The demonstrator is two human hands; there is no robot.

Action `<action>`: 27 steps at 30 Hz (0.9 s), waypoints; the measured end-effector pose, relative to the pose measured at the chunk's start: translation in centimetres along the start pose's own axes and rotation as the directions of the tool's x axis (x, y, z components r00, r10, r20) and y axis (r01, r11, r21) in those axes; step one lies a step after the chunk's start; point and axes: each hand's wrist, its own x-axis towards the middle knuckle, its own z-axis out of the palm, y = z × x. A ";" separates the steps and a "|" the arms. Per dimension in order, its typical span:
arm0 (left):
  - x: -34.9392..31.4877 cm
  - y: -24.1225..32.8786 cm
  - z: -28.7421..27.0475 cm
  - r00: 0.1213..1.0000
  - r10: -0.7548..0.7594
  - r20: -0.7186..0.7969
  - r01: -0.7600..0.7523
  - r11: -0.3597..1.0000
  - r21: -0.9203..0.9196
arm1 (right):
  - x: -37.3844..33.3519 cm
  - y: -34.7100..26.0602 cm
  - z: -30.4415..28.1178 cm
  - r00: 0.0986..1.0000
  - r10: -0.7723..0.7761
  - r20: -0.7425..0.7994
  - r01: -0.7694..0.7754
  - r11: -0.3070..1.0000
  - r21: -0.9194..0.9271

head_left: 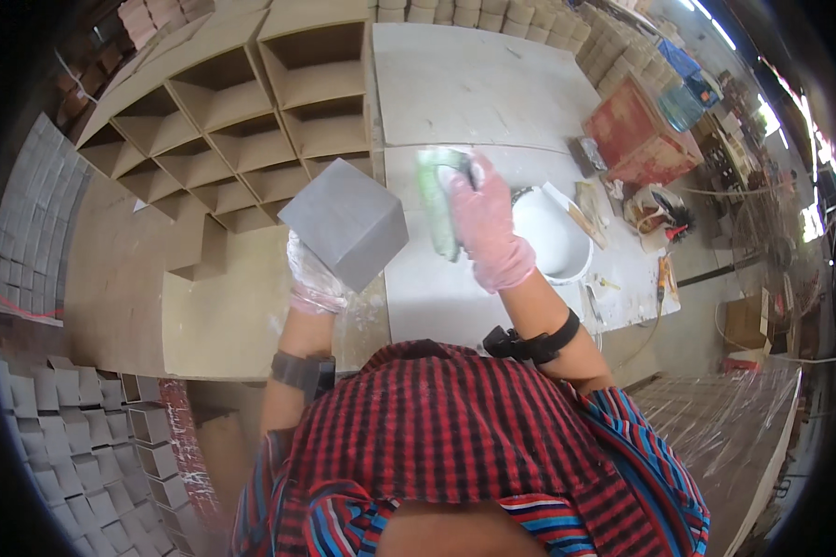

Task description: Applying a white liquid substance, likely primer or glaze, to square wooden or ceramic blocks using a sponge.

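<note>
Gripping a grey cube [346, 232] from below, the left hand [312, 274] could drop it; the right hand [486, 221], fingers wrapped around a green sponge [434, 200], pushes from 3 o'clock.

Grey cube box [345, 223] tilted, held aloft; green sponge [436, 200] upright, blurred, above white table.

Grey cube [346, 223]; green sponge [434, 200]; pink glove [488, 227]; white bucket [550, 237].

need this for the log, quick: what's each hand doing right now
Left hand: gloved, closed on the grey box, holding it up from below.
Right hand: pink glove, closed on a green sponge-like pad above the white bucket.
</note>
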 end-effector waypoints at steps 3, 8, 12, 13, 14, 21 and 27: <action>-0.4 0.6 0.1 0.998 -0.056 -0.032 0.050 0.987 -0.149 | 0.3 0.6 -0.9 0.997 -0.051 -0.054 0.063 0.963 0.264; -0.7 1.7 -0.4 1.000 0.012 -0.008 -0.013 0.997 -0.075 | -0.6 1.6 -0.9 0.996 0.016 -0.087 -0.006 0.992 0.122; -1.1 2.2 -0.2 1.000 0.016 0.009 -0.017 0.996 0.087 | -0.2 2.2 -1.5 0.998 -0.055 0.038 0.053 0.997 0.055; -1.1 2.3 0.1 0.998 0.042 0.049 -0.046 0.996 0.076 | 0.0 2.2 -1.6 0.996 -0.077 0.047 0.077 0.997 0.019; -1.1 2.4 0.5 0.996 0.072 0.055 -0.081 0.979 0.188 | 0.1 2.2 -1.7 0.999 -0.022 0.040 0.024 0.999 -0.048; -1.1 3.3 2.0 0.970 0.240 0.022 -0.235 0.920 0.314 | 0.1 2.0 -0.7 0.988 -0.116 0.105 0.117 0.993 0.003; -4.4 5.8 -2.2 0.997 0.008 -0.080 -0.010 1.000 -0.013 | 0.0 4.0 1.1 0.997 0.065 -0.045 -0.074 0.961 -0.266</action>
